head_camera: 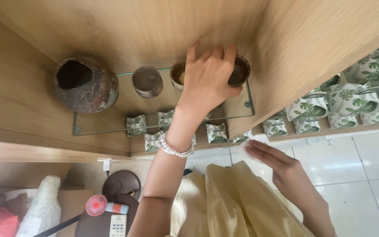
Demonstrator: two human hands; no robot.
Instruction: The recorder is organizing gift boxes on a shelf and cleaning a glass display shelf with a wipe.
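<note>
Small dark cup (pixel 241 70) sits at the right end of the glass shelf (pixel 110 120), against the wooden wall. Left hand (pixel 207 81) covers it, fingers (pixel 211 55) spread over the rim; actual grip can't be told. Neighbouring cup (pixel 178 74) touches close, so lift straight up, slowly. Right hand (pixel 281 169) pinches a white wipe (pixel 253 142) low.

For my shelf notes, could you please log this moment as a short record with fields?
Setting: wooden cabinet with a glass shelf
Left hand: reaching over two small dark cups, fingers spread; grip unclear
Right hand: holds a white cloth low by the shelf edge
Also on glass: large dark pot, small metal cup
Below: leaf-patterned boxes
</note>
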